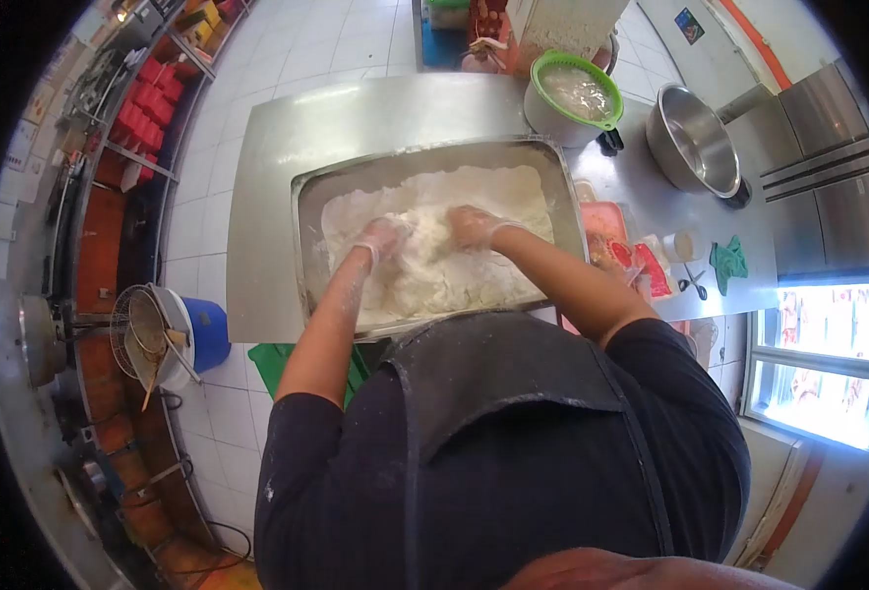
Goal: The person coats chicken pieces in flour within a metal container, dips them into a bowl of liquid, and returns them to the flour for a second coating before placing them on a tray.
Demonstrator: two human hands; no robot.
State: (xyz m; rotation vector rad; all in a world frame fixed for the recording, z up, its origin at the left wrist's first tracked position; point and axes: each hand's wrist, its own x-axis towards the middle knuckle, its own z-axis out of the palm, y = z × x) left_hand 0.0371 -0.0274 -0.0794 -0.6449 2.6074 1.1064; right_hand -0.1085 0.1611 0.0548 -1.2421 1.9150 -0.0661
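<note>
A large metal tray [308,211] holds a wide bed of white flour [503,197]. My left hand [383,236], in a thin clear plastic glove, is down in the flour left of the middle. Facing it from the right, my right hand [471,227] wears the same kind of glove and also presses into the flour. Between them lies a heaped white, flour-covered mass [426,236]; what is under the coating cannot be made out. Flour and blur hide the fingertips of both hands. White dust clings to my left forearm.
The steel table [375,108] carries a white tub with a green-rimmed basket [574,90], a steel bowl [692,141], red-and-white packets [651,270], scissors [693,282] and a green cloth [728,264]. Left on the floor stands a blue bucket [206,334] near wire strainers [147,324].
</note>
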